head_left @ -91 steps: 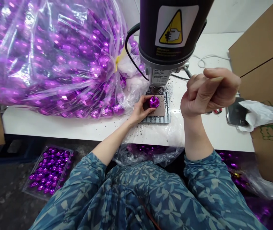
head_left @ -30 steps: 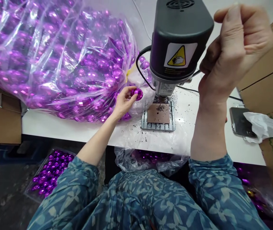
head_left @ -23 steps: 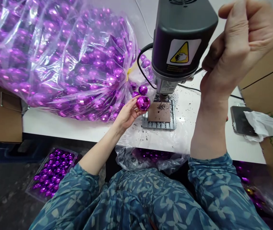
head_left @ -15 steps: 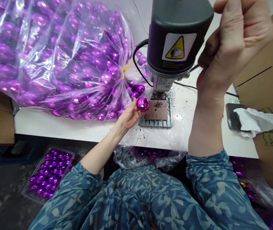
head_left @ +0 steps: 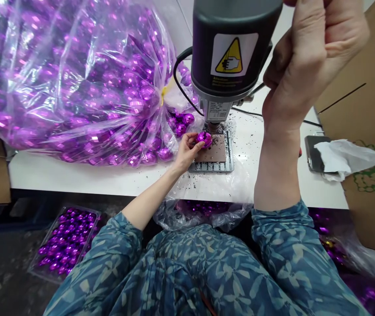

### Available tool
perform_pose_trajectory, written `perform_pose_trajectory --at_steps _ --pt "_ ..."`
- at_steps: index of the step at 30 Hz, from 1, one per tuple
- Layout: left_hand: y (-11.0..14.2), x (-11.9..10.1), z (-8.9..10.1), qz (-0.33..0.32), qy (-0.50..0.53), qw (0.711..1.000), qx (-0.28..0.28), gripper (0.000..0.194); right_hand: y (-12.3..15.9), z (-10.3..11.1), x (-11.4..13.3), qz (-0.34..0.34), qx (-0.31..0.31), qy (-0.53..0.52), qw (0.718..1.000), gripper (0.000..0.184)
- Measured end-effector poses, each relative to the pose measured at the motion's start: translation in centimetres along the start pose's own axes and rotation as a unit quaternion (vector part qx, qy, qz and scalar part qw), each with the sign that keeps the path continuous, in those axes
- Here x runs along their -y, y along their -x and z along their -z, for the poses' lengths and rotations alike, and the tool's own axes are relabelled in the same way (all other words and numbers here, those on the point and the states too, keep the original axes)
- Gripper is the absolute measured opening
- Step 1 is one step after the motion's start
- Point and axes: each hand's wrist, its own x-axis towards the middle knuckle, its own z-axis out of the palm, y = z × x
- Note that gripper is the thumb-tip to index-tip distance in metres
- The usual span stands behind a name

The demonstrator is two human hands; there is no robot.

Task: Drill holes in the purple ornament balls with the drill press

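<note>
Between the thumb and fingers of my left hand (head_left: 187,151) is a shiny purple faceted ball (head_left: 204,139). The hand holds it over the brown board (head_left: 218,151) on the drill press base (head_left: 229,166), close to the chuck (head_left: 214,126). Above stands the dark drill press head (head_left: 236,48) with a yellow warning label. My right hand (head_left: 312,57) is closed in a fist at its right side, round the press lever (head_left: 257,90); the gripped end is hidden by the fingers.
A big clear bag (head_left: 85,87) of purple balls fills the left of the white table (head_left: 108,177). Dark shavings lie round the base. A phone (head_left: 314,153) with white tissue (head_left: 341,158) sits right, beside a cardboard box (head_left: 365,109). A plastic tub (head_left: 90,232) of balls is below left.
My left hand has turned over and brought the ball right, onto or just above the board, nearer the chuck. My right hand stays closed at the press; the whole view has shifted slightly.
</note>
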Motion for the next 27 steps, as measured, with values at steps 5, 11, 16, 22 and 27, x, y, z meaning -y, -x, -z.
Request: perform_pose_trajectory --at_steps 5,11,16,22,27 --pt "-0.3 0.2 -0.4 -0.005 -0.051 0.999 0.016 0.047 0.1 -0.6 0.3 0.017 -0.035 -0.035 0.999 0.023" --pt "0.3 -0.1 -1.0 -0.063 -0.121 0.99 0.039 0.046 -0.1 -0.7 -0.2 0.042 -0.053 -0.017 0.998 0.027" --pt "1.0 -0.7 -1.5 -0.049 -0.09 0.993 0.064 0.049 0.5 -0.1 -1.0 0.062 -0.051 0.041 0.996 0.02" --pt "1.0 -0.6 -1.5 -0.046 -0.103 0.991 0.066 0.051 2.7 0.7 -0.8 0.116 -0.052 0.058 0.99 0.036" --pt "0.9 -0.2 -1.4 -0.068 -0.105 0.989 0.074 0.05 4.7 1.2 -0.1 0.126 -0.066 0.039 0.989 0.035"
